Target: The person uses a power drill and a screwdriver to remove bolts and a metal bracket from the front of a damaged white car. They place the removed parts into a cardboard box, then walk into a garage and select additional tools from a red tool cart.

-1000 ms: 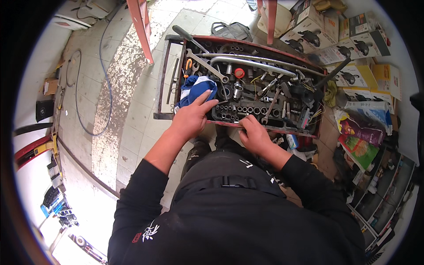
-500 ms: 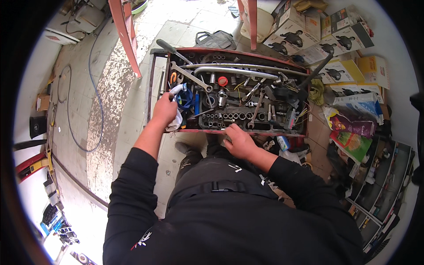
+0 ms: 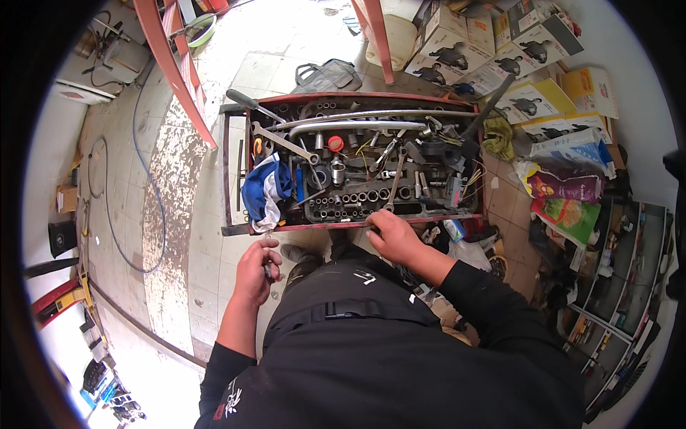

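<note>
A red-edged tool drawer (image 3: 293, 228) full of loose tools and sockets lies in front of me. My left hand (image 3: 255, 273) is just outside its near left corner, fingers curled around a small grey metal piece (image 3: 269, 271), mostly hidden. A bunched blue and white cloth (image 3: 267, 187) lies in the drawer's left end, apart from that hand. My right hand (image 3: 391, 236) is closed at the near rim, its fingers curled over the edge. Just beyond it lies a combination wrench (image 3: 396, 182); another, larger wrench (image 3: 286, 142) lies slanted at the far left.
Long metal bars (image 3: 357, 126) span the drawer's far side. Orange ladder legs (image 3: 187, 86) stand beyond it, with a grey bag (image 3: 327, 76) on the floor. Cardboard boxes (image 3: 457, 53) and plastic bags (image 3: 564, 182) crowd the right. A hose (image 3: 161, 214) curves along the left floor.
My left hand has let go of the cloth and drawn back toward me, out of the drawer. The cloth now lies bunched inside. My right hand stays at the near rim.
</note>
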Motion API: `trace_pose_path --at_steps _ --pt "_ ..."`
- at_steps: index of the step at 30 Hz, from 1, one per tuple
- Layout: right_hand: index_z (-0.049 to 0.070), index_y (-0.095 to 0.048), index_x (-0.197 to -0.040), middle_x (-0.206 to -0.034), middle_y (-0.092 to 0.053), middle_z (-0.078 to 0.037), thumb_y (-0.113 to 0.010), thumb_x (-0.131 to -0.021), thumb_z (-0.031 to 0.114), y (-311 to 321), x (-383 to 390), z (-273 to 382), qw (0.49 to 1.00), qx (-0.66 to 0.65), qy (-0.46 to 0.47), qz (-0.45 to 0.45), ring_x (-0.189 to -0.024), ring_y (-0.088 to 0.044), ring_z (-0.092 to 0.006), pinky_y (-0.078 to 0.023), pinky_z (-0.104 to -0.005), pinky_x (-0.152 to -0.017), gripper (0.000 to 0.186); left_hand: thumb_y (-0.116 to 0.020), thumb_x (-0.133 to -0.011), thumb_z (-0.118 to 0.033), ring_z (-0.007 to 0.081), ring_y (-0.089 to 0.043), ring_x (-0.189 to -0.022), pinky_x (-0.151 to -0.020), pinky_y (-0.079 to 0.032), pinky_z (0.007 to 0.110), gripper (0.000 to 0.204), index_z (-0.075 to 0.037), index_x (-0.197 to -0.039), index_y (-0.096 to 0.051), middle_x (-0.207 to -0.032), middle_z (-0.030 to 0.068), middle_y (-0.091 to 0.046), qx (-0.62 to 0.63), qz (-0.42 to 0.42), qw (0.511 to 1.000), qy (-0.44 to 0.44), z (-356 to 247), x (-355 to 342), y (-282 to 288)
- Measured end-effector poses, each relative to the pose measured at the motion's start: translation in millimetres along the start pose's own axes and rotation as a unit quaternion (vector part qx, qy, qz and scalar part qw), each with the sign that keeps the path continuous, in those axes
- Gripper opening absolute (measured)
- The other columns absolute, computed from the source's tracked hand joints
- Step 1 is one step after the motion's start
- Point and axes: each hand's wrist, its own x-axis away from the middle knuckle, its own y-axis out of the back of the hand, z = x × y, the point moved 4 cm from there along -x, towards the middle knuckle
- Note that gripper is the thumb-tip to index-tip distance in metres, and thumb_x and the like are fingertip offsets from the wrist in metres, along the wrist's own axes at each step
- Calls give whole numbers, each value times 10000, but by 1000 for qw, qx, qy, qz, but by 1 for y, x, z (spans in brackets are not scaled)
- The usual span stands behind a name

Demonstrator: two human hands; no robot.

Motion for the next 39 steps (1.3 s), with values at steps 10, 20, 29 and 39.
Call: trace_pose_path --at_steps 10,20,29,39 --pt "78 -582 -1416 -1336 -599 -229 -760 -914 102 130 -29 -87 929 249 -93 -258 -1152 -680 -490 -589 -568 -968 533 -524 -1168 -279 106 -520 -541 -541 -475 291 303 -45 -1253 -697 -719 26 -610 -116 27 992 -47 -4 4 -12" --pt "104 -595 -1337 -1186 -696 -180 -722 -960 126 180 -24 -151 920 307 -78 -232 -1104 -708 -453 -594 -585 -917 398 -531 -1166 -280 105 -511 -543 -544 -469 287 295 -50 -1245 -699 -714 16 -600 -124 25 991 -51 -4 4 -12" --pt "73 -623 -1009 -1068 -641 -177 -709 -998 164 214 -76 -125 916 325 -22 -235 -1029 -683 -471 -569 -603 -853 126 -502 -1213 -463 114 -505 -519 -524 -459 285 483 -40 -1082 -693 -660 18 -570 -133 46 989 -47 0 4 -15" --pt "40 -750 -1071 -1091 -673 -193 -756 -1010 215 275 -69 -112 930 229 -36 -285 -1054 -679 -455 -553 -530 -922 185 -504 -1200 -536 134 -516 -523 -528 -473 306 529 -73 -983 -640 -656 19 -539 -77 21 996 -50 2 5 -4"
